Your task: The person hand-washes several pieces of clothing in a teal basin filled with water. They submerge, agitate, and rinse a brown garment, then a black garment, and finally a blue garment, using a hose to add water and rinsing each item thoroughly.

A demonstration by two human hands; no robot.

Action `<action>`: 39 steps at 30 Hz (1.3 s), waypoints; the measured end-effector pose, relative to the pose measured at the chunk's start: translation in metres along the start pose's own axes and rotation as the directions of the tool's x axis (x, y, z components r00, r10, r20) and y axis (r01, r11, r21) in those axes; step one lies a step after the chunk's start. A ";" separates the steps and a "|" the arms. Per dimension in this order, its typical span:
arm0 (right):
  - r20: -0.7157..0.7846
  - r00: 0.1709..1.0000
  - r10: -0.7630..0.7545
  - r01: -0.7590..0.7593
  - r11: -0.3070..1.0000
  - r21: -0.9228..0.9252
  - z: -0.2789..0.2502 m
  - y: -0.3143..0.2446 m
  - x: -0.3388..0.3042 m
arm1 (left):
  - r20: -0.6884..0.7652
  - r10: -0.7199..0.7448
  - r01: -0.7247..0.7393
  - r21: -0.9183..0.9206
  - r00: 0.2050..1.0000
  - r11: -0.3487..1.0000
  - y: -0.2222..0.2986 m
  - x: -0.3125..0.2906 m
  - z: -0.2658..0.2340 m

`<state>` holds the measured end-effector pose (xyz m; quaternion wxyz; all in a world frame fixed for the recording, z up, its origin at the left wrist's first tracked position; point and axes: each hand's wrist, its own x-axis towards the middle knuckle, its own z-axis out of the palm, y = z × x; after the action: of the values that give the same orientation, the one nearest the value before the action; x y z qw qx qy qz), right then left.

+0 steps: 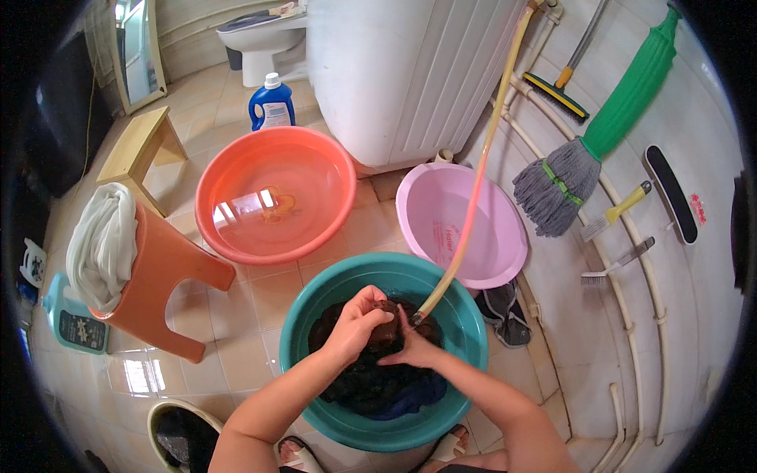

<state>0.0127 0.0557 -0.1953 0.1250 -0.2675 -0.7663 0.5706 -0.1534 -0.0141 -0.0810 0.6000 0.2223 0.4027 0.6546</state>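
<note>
Over the teal basin, we see the left hand and right hand both clenched on a dark wet garment, bunched between them; hose end alongside

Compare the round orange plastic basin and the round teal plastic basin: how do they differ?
The round orange plastic basin holds only clear water; the round teal plastic basin holds dark wet laundry. No hand touches the orange one; the left hand and right hand work a dark cloth in the teal one. Both stand on the tiled floor.
</note>
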 end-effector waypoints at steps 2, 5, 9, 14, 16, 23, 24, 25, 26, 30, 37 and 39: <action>-0.033 0.999 0.005 0.003 0.975 0.221 0.025 0.018 0.006 | -0.035 -0.016 0.015 -0.052 0.999 0.999 -0.011 0.004 0.001; -0.175 0.925 0.339 -0.254 0.889 0.381 0.029 0.043 -0.002 | -0.142 -0.043 0.029 -0.101 0.989 0.994 -0.018 0.011 -0.013; -0.062 0.790 0.610 -0.449 0.644 0.619 -0.004 0.039 -0.006 | -0.394 -0.129 0.099 -0.096 0.910 0.990 -0.046 0.028 -0.074; 0.113 0.726 0.678 -0.417 0.303 0.857 -0.030 0.060 -0.015 | -0.038 0.141 -0.041 0.852 0.989 0.522 -0.128 0.021 -0.122; 0.140 0.683 0.717 -0.489 0.307 0.816 -0.039 0.044 -0.020 | -0.020 0.068 0.008 0.985 0.997 0.174 -0.128 0.017 -0.119; 0.135 0.737 0.662 -0.647 0.633 0.425 -0.062 0.048 -0.024 | -0.255 -0.032 0.218 0.746 0.966 0.630 -0.083 0.039 -0.088; 0.151 0.792 0.592 -0.607 0.735 0.301 -0.061 0.045 -0.025 | -0.287 -0.129 0.304 0.726 0.949 0.617 -0.075 0.040 -0.086; 0.172 0.838 0.518 -0.543 0.822 0.169 -0.064 0.035 -0.027 | -0.313 -0.222 0.383 0.704 0.923 0.599 -0.070 0.041 -0.083; 0.203 0.873 0.443 -0.459 0.888 0.037 -0.067 0.021 -0.029 | -0.300 -0.264 0.399 0.705 0.917 0.587 -0.068 0.040 -0.084; 0.292 0.744 0.600 -0.114 0.545 -0.830 -0.066 -0.041 -0.033 | -0.026 -0.424 0.219 0.883 0.905 0.414 -0.049 0.028 -0.091; 0.017 0.813 0.582 -0.475 0.681 -0.558 -0.073 0.031 -0.008 | 0.280 -0.140 -0.270 0.959 0.950 0.090 -0.060 0.043 -0.109; -0.171 0.945 0.277 -0.322 0.714 -0.622 -0.055 0.032 -0.005 | 0.180 0.009 -0.154 0.818 0.984 0.554 -0.092 0.060 -0.126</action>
<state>0.0532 0.1039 -0.2075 -0.0435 -0.4327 -0.8567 0.2773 -0.2064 0.0065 -0.2382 0.4232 0.5466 0.6044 0.3961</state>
